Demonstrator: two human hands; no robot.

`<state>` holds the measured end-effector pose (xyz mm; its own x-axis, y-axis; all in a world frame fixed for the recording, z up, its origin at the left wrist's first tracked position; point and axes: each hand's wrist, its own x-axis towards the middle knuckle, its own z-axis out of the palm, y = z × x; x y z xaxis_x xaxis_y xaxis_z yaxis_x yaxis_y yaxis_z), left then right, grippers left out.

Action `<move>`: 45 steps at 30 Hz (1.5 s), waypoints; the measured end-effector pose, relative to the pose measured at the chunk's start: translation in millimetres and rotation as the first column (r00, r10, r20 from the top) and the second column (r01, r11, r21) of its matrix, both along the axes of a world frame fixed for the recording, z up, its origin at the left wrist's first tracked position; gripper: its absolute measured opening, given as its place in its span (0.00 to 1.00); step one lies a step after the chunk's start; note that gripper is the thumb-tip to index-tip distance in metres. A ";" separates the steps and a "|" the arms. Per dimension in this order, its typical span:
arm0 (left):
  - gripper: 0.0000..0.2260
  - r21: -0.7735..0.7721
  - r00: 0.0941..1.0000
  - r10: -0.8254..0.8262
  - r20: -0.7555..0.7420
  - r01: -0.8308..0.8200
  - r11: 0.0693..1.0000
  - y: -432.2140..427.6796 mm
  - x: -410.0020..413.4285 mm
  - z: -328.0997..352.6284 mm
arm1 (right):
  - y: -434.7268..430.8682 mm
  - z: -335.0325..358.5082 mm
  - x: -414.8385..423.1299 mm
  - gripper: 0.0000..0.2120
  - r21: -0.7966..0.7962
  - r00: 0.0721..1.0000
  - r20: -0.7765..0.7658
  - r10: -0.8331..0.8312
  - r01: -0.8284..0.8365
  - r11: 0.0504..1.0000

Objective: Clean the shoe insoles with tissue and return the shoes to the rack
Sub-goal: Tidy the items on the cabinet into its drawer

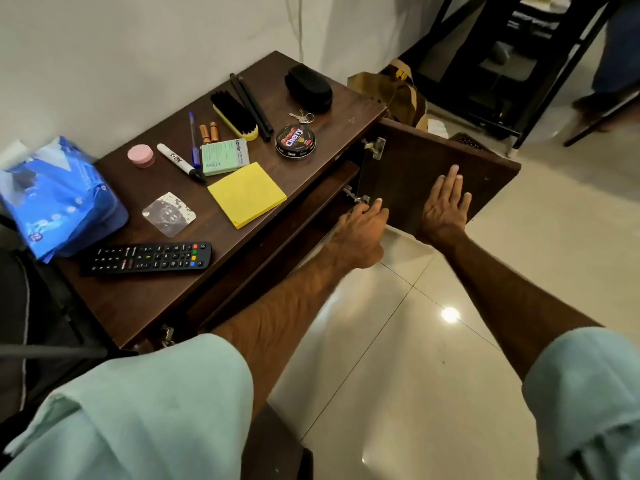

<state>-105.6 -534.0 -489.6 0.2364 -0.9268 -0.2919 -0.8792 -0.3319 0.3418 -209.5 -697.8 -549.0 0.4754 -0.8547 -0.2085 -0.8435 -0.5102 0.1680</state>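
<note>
My right hand [445, 206] lies flat, fingers straight, on the inner face of the cabinet door [485, 174], which stands swung open. My left hand [362, 225] reaches in just left of the door by its lower hinge [356, 199], fingers loose, holding nothing I can see. No shoes show. The blue tissue pack [59, 199] sits well left of the door on the cabinet top [138, 299]. I judge I'm working the door, so I should push evenly with the palm and keep my left fingertips out of the hinge gap.
</note>
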 end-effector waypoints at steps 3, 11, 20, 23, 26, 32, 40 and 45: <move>0.34 -0.015 1.000 0.001 -0.008 -0.001 1.000 2.1 3.9 3.6 | 4.0 -2.1 5.0 0.46 0.019 1.000 0.004 0.000 0.000 1.000; 0.32 -0.035 0.997 0.051 0.054 -0.049 0.998 33.6 16.1 21.0 | 41.9 18.1 17.9 0.52 0.083 0.966 0.229 0.118 -0.140 0.987; 0.21 -0.391 0.984 0.154 0.089 -0.108 0.914 91.2 19.2 65.4 | 138.3 51.0 38.7 0.14 -0.026 0.600 0.747 0.286 -0.403 0.915; 0.13 -0.492 0.966 0.243 0.093 -0.167 0.854 125.6 25.5 84.8 | 175.8 70.4 52.0 0.11 -0.059 0.513 0.787 0.343 -0.490 0.869; 0.12 -0.570 0.938 0.322 0.128 -0.196 0.798 163.5 37.9 100.1 | 209.5 95.3 64.9 0.10 -0.101 0.463 0.798 0.387 -0.530 0.842; 0.12 -0.647 0.853 0.503 0.136 -0.308 0.697 238.9 57.0 108.5 | 258.8 129.2 86.9 0.10 -0.137 0.418 0.773 0.477 -0.625 0.769; 0.12 -0.433 0.712 0.699 -0.057 -0.649 0.626 296.7 66.1 101.5 | 300.6 122.4 120.0 0.13 0.066 0.570 0.629 0.528 -0.716 0.695; 0.09 -0.340 0.731 0.682 -0.028 -0.648 0.681 316.1 74.3 101.8 | 310.4 123.4 135.2 0.14 0.076 0.635 0.626 0.452 -0.626 0.776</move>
